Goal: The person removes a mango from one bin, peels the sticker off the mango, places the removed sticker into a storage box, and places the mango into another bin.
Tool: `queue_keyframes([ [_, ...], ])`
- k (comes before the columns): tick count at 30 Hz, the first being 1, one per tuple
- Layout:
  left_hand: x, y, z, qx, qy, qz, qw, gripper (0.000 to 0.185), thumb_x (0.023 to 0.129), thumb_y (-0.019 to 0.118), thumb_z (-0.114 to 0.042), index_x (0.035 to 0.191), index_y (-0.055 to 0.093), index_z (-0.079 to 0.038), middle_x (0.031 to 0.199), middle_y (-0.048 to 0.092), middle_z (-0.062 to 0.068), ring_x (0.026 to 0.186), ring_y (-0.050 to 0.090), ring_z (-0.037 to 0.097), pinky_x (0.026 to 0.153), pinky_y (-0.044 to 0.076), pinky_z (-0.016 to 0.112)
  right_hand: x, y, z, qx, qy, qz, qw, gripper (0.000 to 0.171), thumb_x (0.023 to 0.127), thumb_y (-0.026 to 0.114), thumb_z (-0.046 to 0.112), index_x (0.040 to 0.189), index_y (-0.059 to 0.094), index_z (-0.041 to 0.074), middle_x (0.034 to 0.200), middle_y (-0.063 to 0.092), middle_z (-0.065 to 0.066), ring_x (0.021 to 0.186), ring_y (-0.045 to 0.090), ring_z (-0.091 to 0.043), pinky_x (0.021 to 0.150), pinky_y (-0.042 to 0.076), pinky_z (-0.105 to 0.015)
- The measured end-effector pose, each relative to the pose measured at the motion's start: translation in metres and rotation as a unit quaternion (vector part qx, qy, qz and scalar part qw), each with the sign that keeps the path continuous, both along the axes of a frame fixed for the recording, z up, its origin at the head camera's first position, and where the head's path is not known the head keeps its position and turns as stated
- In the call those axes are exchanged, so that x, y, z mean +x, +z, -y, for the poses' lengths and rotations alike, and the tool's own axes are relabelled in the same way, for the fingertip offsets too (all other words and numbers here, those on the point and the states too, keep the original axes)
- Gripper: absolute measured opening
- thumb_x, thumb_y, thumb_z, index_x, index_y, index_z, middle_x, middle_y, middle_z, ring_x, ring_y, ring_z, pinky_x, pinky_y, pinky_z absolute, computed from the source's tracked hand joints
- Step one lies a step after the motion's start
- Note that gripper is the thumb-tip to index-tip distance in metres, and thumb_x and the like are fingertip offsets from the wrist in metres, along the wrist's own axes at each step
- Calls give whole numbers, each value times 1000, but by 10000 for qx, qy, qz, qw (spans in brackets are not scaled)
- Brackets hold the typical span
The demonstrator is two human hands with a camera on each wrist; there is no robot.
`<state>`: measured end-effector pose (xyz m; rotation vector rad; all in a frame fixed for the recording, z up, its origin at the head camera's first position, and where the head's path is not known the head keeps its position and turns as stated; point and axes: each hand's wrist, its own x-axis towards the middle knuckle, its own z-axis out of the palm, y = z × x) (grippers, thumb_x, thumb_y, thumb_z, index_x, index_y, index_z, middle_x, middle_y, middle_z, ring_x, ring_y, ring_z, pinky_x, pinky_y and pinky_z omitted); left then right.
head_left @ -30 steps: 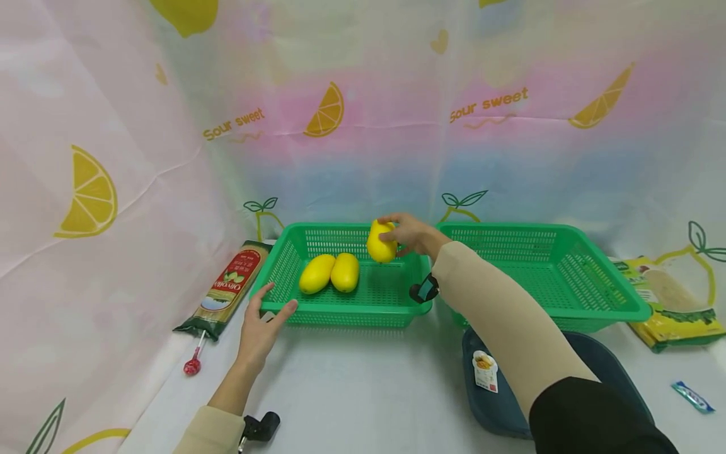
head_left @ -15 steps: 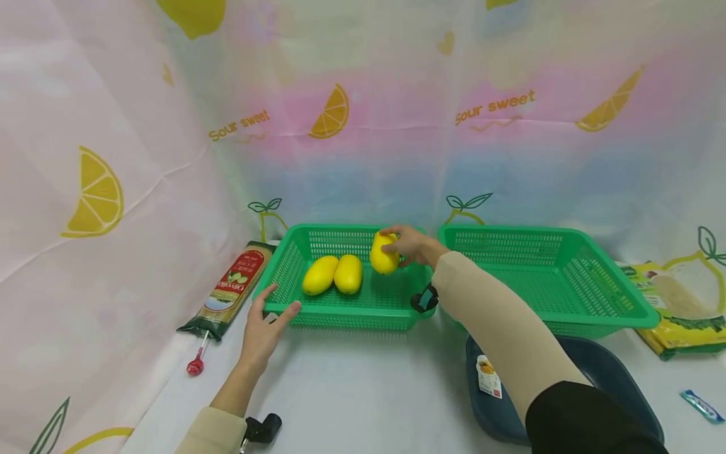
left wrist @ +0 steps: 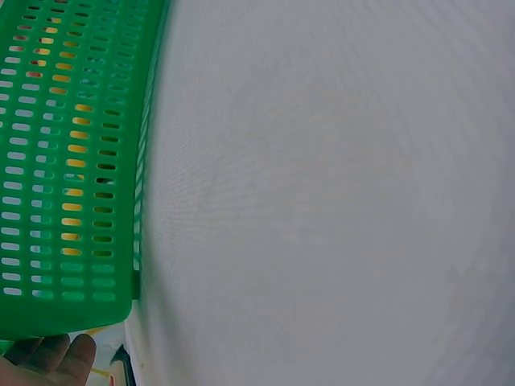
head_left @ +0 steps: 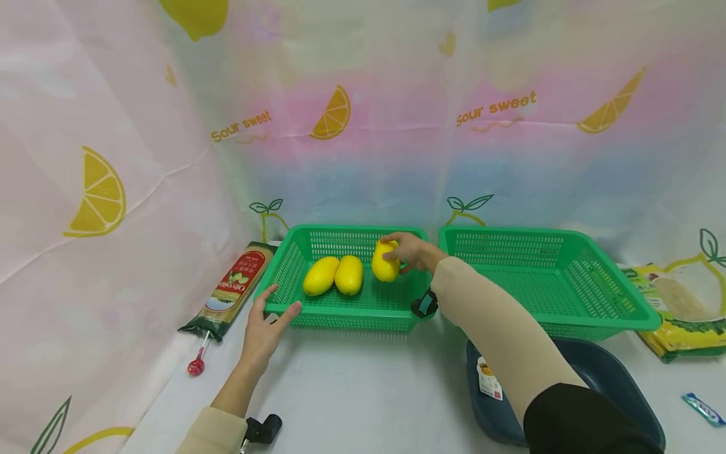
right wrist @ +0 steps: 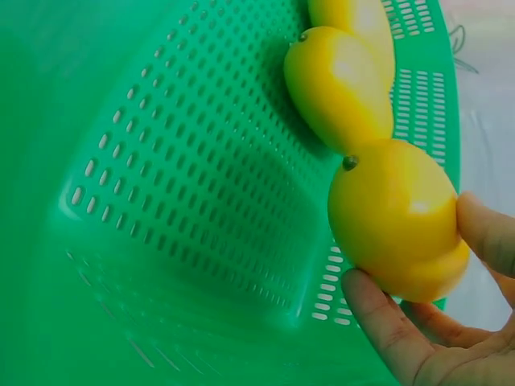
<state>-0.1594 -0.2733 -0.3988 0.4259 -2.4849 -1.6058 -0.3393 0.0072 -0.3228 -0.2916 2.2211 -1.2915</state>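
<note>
My right hand holds a yellow mango between thumb and fingers, inside the left green basket. In the right wrist view the held mango has its stem end to the left, and the fingertips press its side. Whether it touches the basket floor, I cannot tell. Two more mangoes, one on the left and one on the right, lie side by side in the basket. My left hand grips the basket's front left corner, thumb at the front and fingers along the left side.
A second green basket stands to the right. In front of it is a dark blue tray with a small labelled packet. An Olivoila packet and red lollipop lie left; a yellow bag and small blue packet lie right.
My right hand has lowered the mango further into the left basket. The left hand stays at the basket corner. The view has shifted slightly.
</note>
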Motion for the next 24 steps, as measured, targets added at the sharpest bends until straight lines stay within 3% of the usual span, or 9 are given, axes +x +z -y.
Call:
queue_keyframes([
  [15, 0, 1, -1, 21, -28, -34, 10000, 83, 90, 64, -53, 156, 23, -25, 167, 5, 13, 151, 14, 42, 114, 32, 60, 1, -3, 0, 80, 189, -39, 9998, 50, 103, 50, 12, 151, 39, 16, 167, 10, -8, 148, 27, -39, 109, 41, -56],
  [24, 0, 1, 1, 17, -13, -2, 10000, 83, 90, 64, -54, 156, 23, -26, 167, 5, 13, 151, 11, 42, 115, 30, 61, 5, 1, -1, 83, 304, -57, 9995, 50, 103, 50, 12, 152, 38, 15, 164, 15, -14, 147, 28, -40, 110, 40, -56],
])
